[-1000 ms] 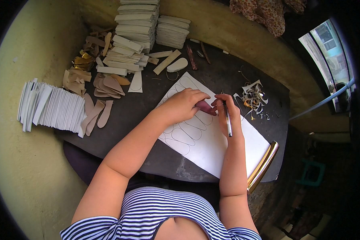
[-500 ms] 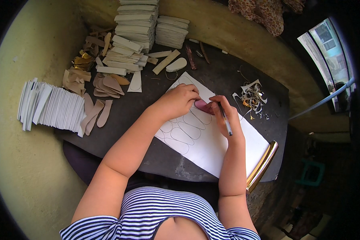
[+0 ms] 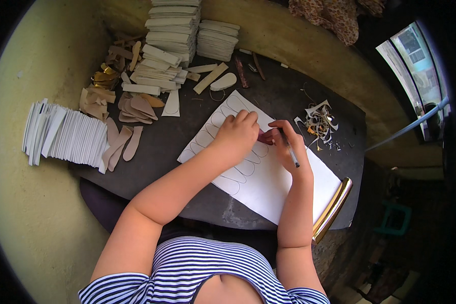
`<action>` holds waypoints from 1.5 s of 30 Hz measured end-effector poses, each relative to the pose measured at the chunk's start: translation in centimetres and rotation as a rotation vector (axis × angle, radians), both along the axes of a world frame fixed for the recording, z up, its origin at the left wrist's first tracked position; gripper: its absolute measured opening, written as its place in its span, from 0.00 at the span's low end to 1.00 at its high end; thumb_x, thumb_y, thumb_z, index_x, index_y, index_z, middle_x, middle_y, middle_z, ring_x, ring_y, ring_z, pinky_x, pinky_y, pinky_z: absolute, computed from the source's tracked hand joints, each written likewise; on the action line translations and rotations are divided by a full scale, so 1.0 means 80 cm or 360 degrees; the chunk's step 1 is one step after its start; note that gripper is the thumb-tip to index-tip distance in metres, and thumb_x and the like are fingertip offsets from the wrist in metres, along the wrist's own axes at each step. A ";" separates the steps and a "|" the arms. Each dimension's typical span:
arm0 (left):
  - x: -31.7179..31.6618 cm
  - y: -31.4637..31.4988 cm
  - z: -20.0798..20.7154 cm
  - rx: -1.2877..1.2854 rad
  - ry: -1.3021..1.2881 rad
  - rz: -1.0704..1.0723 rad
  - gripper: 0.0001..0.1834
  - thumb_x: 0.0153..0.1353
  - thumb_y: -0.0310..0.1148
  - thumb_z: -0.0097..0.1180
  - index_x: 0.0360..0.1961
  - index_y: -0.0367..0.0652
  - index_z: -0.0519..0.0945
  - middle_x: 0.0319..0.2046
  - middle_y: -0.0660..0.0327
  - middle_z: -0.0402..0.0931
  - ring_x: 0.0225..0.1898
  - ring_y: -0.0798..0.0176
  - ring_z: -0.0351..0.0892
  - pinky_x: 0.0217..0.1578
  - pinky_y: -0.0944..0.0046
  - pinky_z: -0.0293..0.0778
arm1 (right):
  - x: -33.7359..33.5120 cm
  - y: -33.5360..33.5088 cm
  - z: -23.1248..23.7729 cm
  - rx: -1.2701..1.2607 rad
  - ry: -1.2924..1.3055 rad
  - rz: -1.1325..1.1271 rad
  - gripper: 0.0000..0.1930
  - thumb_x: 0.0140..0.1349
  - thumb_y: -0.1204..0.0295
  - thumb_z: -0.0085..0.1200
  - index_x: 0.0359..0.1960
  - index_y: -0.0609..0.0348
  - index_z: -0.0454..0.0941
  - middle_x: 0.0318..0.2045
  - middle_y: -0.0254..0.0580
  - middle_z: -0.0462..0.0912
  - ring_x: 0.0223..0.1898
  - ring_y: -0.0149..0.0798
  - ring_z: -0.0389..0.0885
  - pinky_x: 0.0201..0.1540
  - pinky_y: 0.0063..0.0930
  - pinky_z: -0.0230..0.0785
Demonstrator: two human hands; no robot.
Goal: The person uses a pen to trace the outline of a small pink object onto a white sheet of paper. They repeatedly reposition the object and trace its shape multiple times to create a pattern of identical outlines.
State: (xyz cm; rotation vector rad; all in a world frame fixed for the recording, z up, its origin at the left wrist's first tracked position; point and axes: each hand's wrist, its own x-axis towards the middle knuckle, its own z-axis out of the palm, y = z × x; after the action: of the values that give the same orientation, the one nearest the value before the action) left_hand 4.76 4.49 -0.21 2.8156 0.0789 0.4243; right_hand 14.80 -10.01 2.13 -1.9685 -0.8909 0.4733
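A white sheet (image 3: 268, 190) lies slanted across the dark table, marked with several long rounded outlines. Its right end curls up and shows a shiny gold underside (image 3: 333, 210). My left hand (image 3: 239, 134) rests on the sheet with bent fingers on a small purple piece (image 3: 264, 137), probably a tracing template, mostly covered by that hand. Close by on the right, my right hand (image 3: 291, 149) has its fingers closed around a clear pen (image 3: 291, 150), the rear end of which points back toward me. The pen's tip is hidden by the fingers at the purple piece.
White strips stand in a row (image 3: 71, 133) at the left, with taller stacks (image 3: 173, 28) at the back. Beige rounded pieces (image 3: 137, 108) lie in piles near them. Scraps and offcuts (image 3: 319, 124) are heaped at the right. A wall (image 3: 268, 38) borders the table's far side.
My left hand has slid a little right and nearer to me, covering more of the purple piece. My right hand has shifted slightly, still holding the pen.
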 end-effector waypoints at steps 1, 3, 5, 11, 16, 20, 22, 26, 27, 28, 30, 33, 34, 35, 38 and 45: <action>-0.002 -0.007 0.000 -0.0024 0.0012 0.0014 0.11 0.49 0.25 0.53 0.35 0.35 0.76 0.41 0.56 0.71 0.44 0.52 0.72 0.45 0.56 0.72 | 0.000 0.000 0.003 -0.0001 0.0052 -0.0015 0.07 0.66 0.74 0.49 0.43 0.60 0.72 0.29 0.48 0.82 0.32 0.41 0.84 0.36 0.29 0.73; -0.005 -0.018 0.000 -0.0072 0.0033 0.0035 0.11 0.48 0.25 0.52 0.34 0.33 0.75 0.40 0.53 0.70 0.43 0.52 0.72 0.44 0.56 0.73 | 0.002 -0.004 0.006 -0.0042 0.0059 -0.0030 0.07 0.66 0.73 0.49 0.43 0.61 0.73 0.29 0.48 0.82 0.32 0.40 0.83 0.37 0.29 0.72; -0.005 -0.022 0.000 -0.0082 0.0063 0.0060 0.11 0.48 0.25 0.52 0.35 0.33 0.75 0.39 0.53 0.70 0.43 0.52 0.72 0.44 0.57 0.72 | 0.004 -0.007 0.008 -0.0073 0.0076 -0.0043 0.07 0.66 0.73 0.49 0.42 0.61 0.73 0.29 0.49 0.82 0.32 0.40 0.83 0.38 0.29 0.72; -0.011 -0.031 0.008 -0.0096 0.0184 -0.0026 0.17 0.49 0.29 0.55 0.42 0.33 0.74 0.43 0.50 0.70 0.46 0.50 0.72 0.46 0.54 0.71 | 0.009 -0.012 0.005 -0.0083 0.0156 -0.0054 0.07 0.67 0.72 0.47 0.42 0.62 0.73 0.29 0.48 0.83 0.33 0.40 0.83 0.40 0.30 0.72; -0.021 -0.068 -0.018 0.0268 0.0182 0.0110 0.30 0.52 0.37 0.56 0.56 0.32 0.69 0.56 0.35 0.62 0.59 0.40 0.63 0.55 0.51 0.65 | 0.008 -0.009 0.010 -0.0031 0.0268 -0.0071 0.09 0.68 0.71 0.46 0.43 0.65 0.71 0.30 0.48 0.83 0.34 0.40 0.83 0.40 0.30 0.72; -0.018 -0.083 -0.020 0.0213 0.0280 0.0174 0.35 0.53 0.40 0.55 0.60 0.33 0.64 0.60 0.30 0.55 0.63 0.35 0.55 0.57 0.49 0.62 | 0.010 -0.011 0.009 0.0009 0.0282 -0.0065 0.09 0.68 0.71 0.45 0.44 0.65 0.71 0.30 0.48 0.83 0.34 0.39 0.83 0.39 0.29 0.73; -0.019 -0.084 -0.020 0.0198 0.0301 0.0167 0.36 0.53 0.41 0.55 0.61 0.33 0.63 0.60 0.30 0.55 0.64 0.33 0.54 0.57 0.48 0.62 | 0.010 -0.012 0.007 0.0045 0.0268 -0.0058 0.09 0.69 0.71 0.45 0.44 0.64 0.71 0.30 0.47 0.83 0.33 0.39 0.83 0.38 0.29 0.73; -0.021 -0.086 -0.009 0.0254 0.0398 0.0133 0.36 0.55 0.43 0.53 0.62 0.32 0.62 0.61 0.30 0.54 0.63 0.33 0.55 0.58 0.49 0.60 | 0.013 -0.012 0.004 0.0036 0.0239 -0.0077 0.09 0.69 0.70 0.45 0.44 0.63 0.71 0.30 0.46 0.83 0.32 0.36 0.83 0.37 0.28 0.73; -0.021 -0.087 -0.007 0.0285 0.0428 0.0128 0.37 0.57 0.44 0.51 0.62 0.32 0.61 0.62 0.30 0.54 0.63 0.33 0.55 0.58 0.49 0.59 | 0.014 -0.013 0.003 0.0055 0.0253 -0.0075 0.09 0.69 0.70 0.45 0.44 0.62 0.71 0.29 0.45 0.82 0.32 0.35 0.83 0.36 0.28 0.73; -0.019 -0.091 -0.011 0.0298 0.0386 0.0130 0.36 0.55 0.44 0.52 0.61 0.30 0.63 0.60 0.29 0.55 0.62 0.33 0.56 0.57 0.49 0.60 | 0.015 -0.013 0.002 0.0074 0.0267 -0.0072 0.09 0.69 0.70 0.45 0.44 0.62 0.71 0.29 0.45 0.82 0.32 0.35 0.83 0.36 0.28 0.73; -0.011 -0.102 -0.025 0.0319 0.0303 0.0148 0.36 0.52 0.42 0.54 0.57 0.26 0.66 0.58 0.28 0.58 0.61 0.33 0.58 0.56 0.48 0.62 | 0.014 -0.009 0.004 0.0037 0.0279 -0.0094 0.09 0.69 0.70 0.45 0.44 0.62 0.71 0.29 0.44 0.82 0.31 0.34 0.82 0.35 0.26 0.73; -0.004 -0.114 -0.028 0.0669 0.0287 0.0240 0.34 0.55 0.42 0.51 0.56 0.22 0.66 0.56 0.28 0.61 0.58 0.34 0.63 0.55 0.48 0.62 | 0.014 -0.008 0.002 0.0047 0.0363 -0.0149 0.10 0.69 0.68 0.45 0.45 0.61 0.72 0.29 0.42 0.81 0.30 0.32 0.81 0.34 0.25 0.72; -0.002 -0.116 -0.028 0.0694 0.0303 0.0243 0.34 0.56 0.42 0.50 0.56 0.22 0.66 0.56 0.28 0.62 0.57 0.34 0.64 0.55 0.48 0.62 | 0.015 -0.007 0.000 0.0061 0.0402 -0.0171 0.10 0.69 0.68 0.45 0.45 0.61 0.72 0.28 0.41 0.81 0.29 0.31 0.80 0.34 0.25 0.72; 0.000 -0.117 -0.026 0.0716 0.0319 0.0246 0.33 0.56 0.42 0.49 0.55 0.22 0.67 0.55 0.28 0.62 0.56 0.33 0.65 0.55 0.48 0.62 | 0.018 -0.008 -0.003 0.0089 0.0405 -0.0176 0.11 0.69 0.68 0.45 0.46 0.60 0.73 0.28 0.41 0.80 0.29 0.31 0.80 0.34 0.24 0.72; 0.000 -0.115 -0.021 0.0699 0.0327 0.0245 0.32 0.57 0.43 0.48 0.54 0.23 0.68 0.55 0.27 0.64 0.55 0.33 0.66 0.55 0.48 0.62 | 0.027 -0.011 -0.012 0.0217 0.0306 -0.0186 0.12 0.69 0.67 0.46 0.47 0.60 0.75 0.28 0.39 0.79 0.30 0.28 0.78 0.33 0.23 0.71; 0.012 -0.115 -0.010 0.0533 0.0362 0.0237 0.30 0.57 0.44 0.48 0.50 0.25 0.71 0.51 0.27 0.67 0.53 0.34 0.68 0.54 0.49 0.62 | 0.028 -0.008 -0.008 0.0436 0.0332 -0.0210 0.07 0.63 0.75 0.53 0.41 0.64 0.77 0.35 0.38 0.81 0.39 0.29 0.79 0.39 0.21 0.71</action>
State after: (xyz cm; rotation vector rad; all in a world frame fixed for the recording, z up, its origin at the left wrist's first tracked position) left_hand 5.70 -4.74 -1.04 3.1922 0.2920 0.1569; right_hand 17.00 -10.62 1.52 -1.6806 -0.6524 0.4455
